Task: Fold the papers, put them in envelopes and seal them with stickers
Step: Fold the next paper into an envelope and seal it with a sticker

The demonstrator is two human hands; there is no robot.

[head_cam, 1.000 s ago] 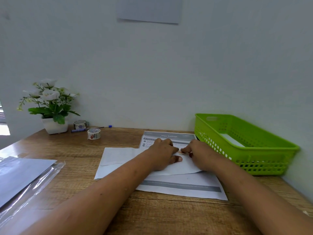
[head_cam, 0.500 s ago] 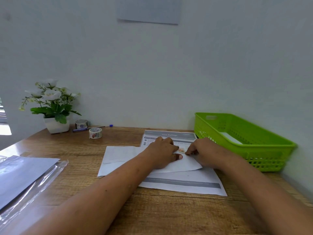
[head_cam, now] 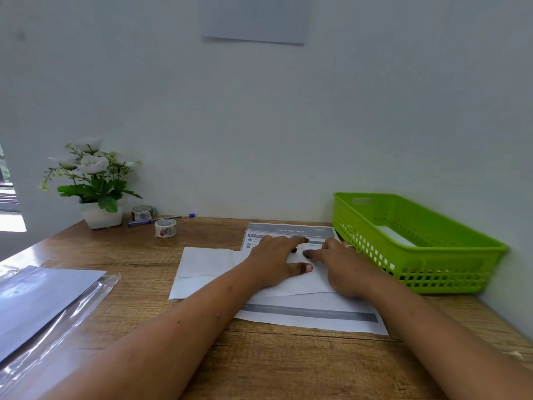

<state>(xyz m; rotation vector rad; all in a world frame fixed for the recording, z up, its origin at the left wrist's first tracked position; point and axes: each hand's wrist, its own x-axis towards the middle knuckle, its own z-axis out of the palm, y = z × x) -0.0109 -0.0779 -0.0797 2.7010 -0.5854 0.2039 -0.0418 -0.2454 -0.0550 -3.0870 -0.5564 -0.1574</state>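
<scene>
- The wooden desk (head_cam: 288,370) carried everything, with the work lying straight ahead of the person, slightly right of centre.
- The green basket (head_cam: 432,272) stood just right of the work, beside the right forearm. Something white lay inside it.
- A printed sheet (head_cam: 317,319) lay flat under the envelope, showing beyond it at the near and far edges.
- The white envelope (head_cam: 207,264) lay on that sheet with its long axis running left to right. Its left half was bare and its right half was under both hands.
- The left hand (head_cam: 277,261) lay flat on the envelope with fingers straight and thumb spread, pinning it and gripping nothing.
- The right hand (head_cam: 343,264) pressed its extended fingertips onto the envelope just beside the left fingers, and also held nothing. Whether a sticker sat beneath them could not be told.
- The sticker roll (head_cam: 165,228) stood well apart at far left, so the left hand was probably the nearer one to reach it, while the basket favoured the right.
</scene>
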